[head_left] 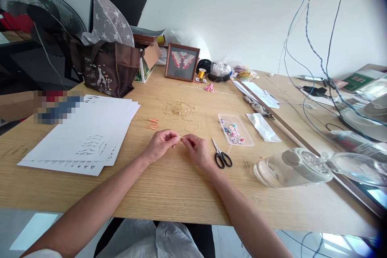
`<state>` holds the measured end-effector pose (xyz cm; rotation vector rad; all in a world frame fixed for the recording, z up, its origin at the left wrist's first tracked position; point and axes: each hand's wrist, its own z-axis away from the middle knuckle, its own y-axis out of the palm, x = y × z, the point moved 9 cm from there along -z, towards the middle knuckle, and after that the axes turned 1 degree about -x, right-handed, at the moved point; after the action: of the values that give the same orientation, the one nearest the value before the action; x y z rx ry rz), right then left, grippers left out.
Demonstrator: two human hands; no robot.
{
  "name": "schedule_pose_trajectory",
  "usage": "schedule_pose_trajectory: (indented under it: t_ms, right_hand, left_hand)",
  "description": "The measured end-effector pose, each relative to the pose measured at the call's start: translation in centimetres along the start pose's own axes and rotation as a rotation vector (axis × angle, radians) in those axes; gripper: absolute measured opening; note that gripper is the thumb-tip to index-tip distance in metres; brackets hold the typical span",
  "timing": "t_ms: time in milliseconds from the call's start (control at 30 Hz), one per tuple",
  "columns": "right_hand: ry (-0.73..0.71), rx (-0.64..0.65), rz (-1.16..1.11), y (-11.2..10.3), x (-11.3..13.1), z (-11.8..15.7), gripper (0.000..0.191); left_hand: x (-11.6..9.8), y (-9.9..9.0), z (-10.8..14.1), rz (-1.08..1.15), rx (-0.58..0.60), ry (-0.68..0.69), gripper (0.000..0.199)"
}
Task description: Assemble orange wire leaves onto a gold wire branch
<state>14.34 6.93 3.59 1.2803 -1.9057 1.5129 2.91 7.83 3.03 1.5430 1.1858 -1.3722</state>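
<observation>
Over the middle of the wooden table [169,193], my left hand [163,144] and my right hand [195,149] meet fingertip to fingertip. Both are closed in a pinch around something small and pale, too tiny to name. Just beyond them lies a loose pile of thin gold wires [179,109]. Several slim orange pieces [152,123] rest beyond my left hand. To the right of my right hand are scissors [222,156] with black handles. Past the scissors, a clear plastic tray [249,139] holds several small thread spools.
White sheets [75,129] with dark leaf-like shapes lie at left. A brown bag [111,68], a framed piece [182,62], a yellow thread spool [201,73] and pink scissors [209,88] stand or lie behind. A clear bottle [281,169] is at right, below hanging cables [308,16].
</observation>
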Motion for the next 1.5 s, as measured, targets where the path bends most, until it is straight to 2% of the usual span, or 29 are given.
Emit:
schedule_pose_trajectory:
  t_ms: [133, 300, 400, 500, 600, 700, 833, 933, 1033, 1167, 1333, 1500]
  right_hand:
    - [-0.092, 0.077, 0.074, 1.1, 1.5, 0.6, 0.021]
    - [-0.161, 0.067, 0.154, 1.0, 2.3, 0.9, 0.019]
    - [-0.152, 0.0, 0.177, -0.1, 2.1, 0.6, 0.02]
    - [-0.138, -0.081, 0.171, -1.5, 1.7, 0.2, 0.019]
    - [-0.125, -0.113, 0.155, -2.2, 1.1, -0.1, 0.017]
    - [-0.103, -0.094, 0.121, -2.0, 0.5, -0.3, 0.017]
    - [-0.09, -0.028, 0.064, -0.7, 0.4, -0.1, 0.017]
    - [-0.112, 0.038, 0.066, 0.3, 1.2, 0.3, 0.017]
    - [-0.132, 0.07, 0.098, 0.9, 1.7, 0.6, 0.017]
    - [-0.152, 0.041, 0.141, 0.6, 1.9, 0.7, 0.019]
    - [-0.131, -0.047, 0.193, -0.9, 1.4, 0.3, 0.022]
    - [-0.118, -0.05, 0.149, -1.4, 0.6, -0.1, 0.019]
  left_hand:
    - [0.9, -1.0, -0.2, 0.024, -0.101, -0.039, 0.019]
    - [0.7, -1.5, -0.2, -0.247, -0.148, 0.026, 0.017]
    - [0.3, -0.8, -0.1, -0.412, -0.095, 0.092, 0.015]
    - [-0.1, 0.3, 0.0, -0.471, -0.001, 0.134, 0.014]
    - [-0.5, 1.1, 0.3, -0.448, 0.07, 0.158, 0.013]
    - [-0.7, 1.1, 0.3, -0.336, 0.089, 0.132, 0.016]
    - [-0.2, 0.2, 0.0, -0.139, 0.03, 0.049, 0.019]
    - [0.3, -0.7, -0.3, -0.078, -0.052, 0.017, 0.02]
    - [0.9, -1.3, -0.4, -0.133, -0.117, 0.011, 0.02]
    - [0.7, -1.4, -0.2, -0.342, -0.146, 0.071, 0.017]
    - [-0.2, 0.2, 0.1, -0.489, -0.024, 0.141, 0.015]
    - [-0.6, 1.3, 0.3, -0.422, 0.077, 0.148, 0.015]
